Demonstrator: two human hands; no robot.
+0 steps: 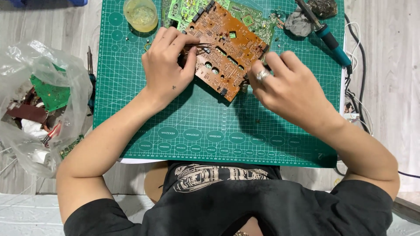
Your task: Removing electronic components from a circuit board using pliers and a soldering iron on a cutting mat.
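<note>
An orange-brown circuit board (225,50) lies tilted on a green cutting mat (205,126), partly over a green circuit board (251,19). My left hand (168,65) pinches thin tweezers (202,44), their tips resting on the orange board's left part. My right hand (284,85), with a ring on one finger, grips the orange board's right edge and holds it steady.
A soldering iron with a teal handle (328,37) lies at the mat's top right beside a grey lump (298,22). A round yellowish container (140,14) stands at the top. A clear plastic bag of board scraps (41,105) sits left of the mat. Cables (356,87) run along the right.
</note>
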